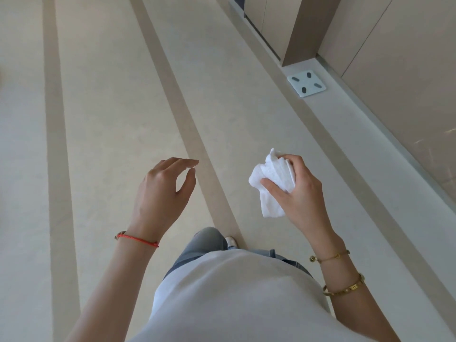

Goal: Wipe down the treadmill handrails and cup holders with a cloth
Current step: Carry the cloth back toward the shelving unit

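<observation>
Two hands logged: my right hand (299,191) grips the bunched white cloth (271,181), ready for wiping. Left hand (162,191) relaxed, empty. No treadmill visible; floor (111,107) only.

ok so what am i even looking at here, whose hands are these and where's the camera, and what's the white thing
There is no robot here. The single picture comes from a camera worn on a person's head, looking forward and down, so you see their own arms, shirt and legs from above.

The right hand grips a crumpled white cloth, the thing meant for wiping. The left hand holds nothing; its fingers hang loosely curved in the air.

Below is a pale floor with darker stripes running away from the viewer. By the wall on the right lies a small white bathroom scale with four dark pads. The left wrist has a red cord bracelet; the right has gold bracelets.

No treadmill is in view, so wiping has not visibly begun.
</observation>
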`<state>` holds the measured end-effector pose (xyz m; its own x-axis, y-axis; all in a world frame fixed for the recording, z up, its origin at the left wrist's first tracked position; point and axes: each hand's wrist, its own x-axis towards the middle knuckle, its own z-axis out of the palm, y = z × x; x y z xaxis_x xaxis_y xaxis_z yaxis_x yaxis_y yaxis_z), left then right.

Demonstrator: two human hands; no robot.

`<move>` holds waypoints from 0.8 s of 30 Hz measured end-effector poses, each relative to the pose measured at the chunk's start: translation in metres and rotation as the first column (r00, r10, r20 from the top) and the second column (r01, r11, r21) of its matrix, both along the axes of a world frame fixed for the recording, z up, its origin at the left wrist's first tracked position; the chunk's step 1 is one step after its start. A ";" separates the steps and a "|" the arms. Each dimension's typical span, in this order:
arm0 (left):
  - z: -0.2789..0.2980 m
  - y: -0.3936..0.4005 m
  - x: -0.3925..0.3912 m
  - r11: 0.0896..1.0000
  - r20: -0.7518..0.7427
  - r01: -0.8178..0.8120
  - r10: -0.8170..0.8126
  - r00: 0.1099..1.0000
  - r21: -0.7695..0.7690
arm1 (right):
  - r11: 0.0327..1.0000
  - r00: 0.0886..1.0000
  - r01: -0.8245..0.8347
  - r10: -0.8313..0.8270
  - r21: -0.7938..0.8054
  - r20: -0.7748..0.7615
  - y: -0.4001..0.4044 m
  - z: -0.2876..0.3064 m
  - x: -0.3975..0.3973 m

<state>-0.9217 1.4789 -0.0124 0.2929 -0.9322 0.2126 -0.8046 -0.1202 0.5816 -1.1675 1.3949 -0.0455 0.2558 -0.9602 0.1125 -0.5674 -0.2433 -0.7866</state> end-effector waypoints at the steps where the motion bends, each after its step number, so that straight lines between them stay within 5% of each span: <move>1: 0.000 -0.018 0.005 1.000 -0.002 -0.004 0.004 1.000 0.003 | 1.000 1.000 0.002 -0.002 0.001 0.000 -0.020 0.001 0.006; 24: -0.008 -0.522 0.205 0.994 0.026 0.099 -0.098 0.995 -0.045 | 0.999 0.999 0.050 -0.050 -0.003 -0.002 -0.503 -0.003 0.198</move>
<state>-0.7171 0.9573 -0.0199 0.1941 -0.9454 0.2617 -0.8251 -0.0130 0.5648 -0.9692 0.8914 -0.0489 0.2080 -0.9714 0.1146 -0.5802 -0.2168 -0.7851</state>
